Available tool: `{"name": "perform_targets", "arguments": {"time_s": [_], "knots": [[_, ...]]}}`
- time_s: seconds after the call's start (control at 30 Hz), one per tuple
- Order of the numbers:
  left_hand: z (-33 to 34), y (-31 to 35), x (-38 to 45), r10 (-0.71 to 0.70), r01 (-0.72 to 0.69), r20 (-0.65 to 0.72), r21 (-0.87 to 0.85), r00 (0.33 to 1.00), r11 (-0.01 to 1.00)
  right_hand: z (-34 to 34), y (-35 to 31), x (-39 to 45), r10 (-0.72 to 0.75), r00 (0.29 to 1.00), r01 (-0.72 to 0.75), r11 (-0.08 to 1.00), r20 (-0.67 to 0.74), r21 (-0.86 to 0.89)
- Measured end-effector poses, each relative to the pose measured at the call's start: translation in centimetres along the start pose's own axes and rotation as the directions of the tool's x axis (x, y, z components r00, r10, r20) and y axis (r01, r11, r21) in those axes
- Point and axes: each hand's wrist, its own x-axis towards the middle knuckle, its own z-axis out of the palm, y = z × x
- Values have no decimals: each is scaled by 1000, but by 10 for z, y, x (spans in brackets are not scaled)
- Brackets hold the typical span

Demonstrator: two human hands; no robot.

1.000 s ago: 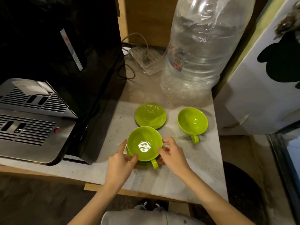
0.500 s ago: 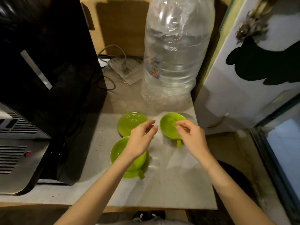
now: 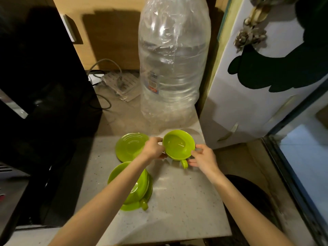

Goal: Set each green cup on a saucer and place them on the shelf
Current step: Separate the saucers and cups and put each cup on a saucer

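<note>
A green cup (image 3: 178,145) stands at the far right of the counter, handle pointing toward me. My left hand (image 3: 154,148) grips its left rim and my right hand (image 3: 202,158) holds its right side near the handle. Just left of it lies a bare green saucer (image 3: 128,147). Nearer to me a second green cup (image 3: 140,188) sits on its own saucer (image 3: 131,206), partly hidden under my left forearm.
A large clear plastic water bottle (image 3: 173,64) stands right behind the cups. A black coffee machine (image 3: 40,82) fills the left side. A power strip with cables (image 3: 120,84) lies at the back. A white fridge (image 3: 266,86) is on the right, past the pale counter (image 3: 177,210).
Both hands left the near cup on its saucer, reached forward, and now grasp the far right cup from both sides. The camera view has shifted forward.
</note>
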Motion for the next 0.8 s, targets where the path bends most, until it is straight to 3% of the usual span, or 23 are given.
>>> {"name": "perform_targets", "arguments": {"time_s": [0.17, 0.4, 0.6, 0.8], "knots": [[-10, -1, -2, 8, -11, -79, -30, 997, 999, 11, -8, 4, -136, 989, 125, 976, -50, -177], [-63, 0, -14, 40, -71, -267, -110, 963, 991, 50, -40, 15, -295, 952, 303, 946, 86, -114], [-99, -25, -23, -101, 29, -357, -201, 928, 979, 97, -43, 22, -248, 935, 287, 949, 253, -132], [-108, -44, -27, -157, 91, -360, -193, 920, 977, 117, -38, 20, -207, 926, 268, 949, 314, -164]]}}
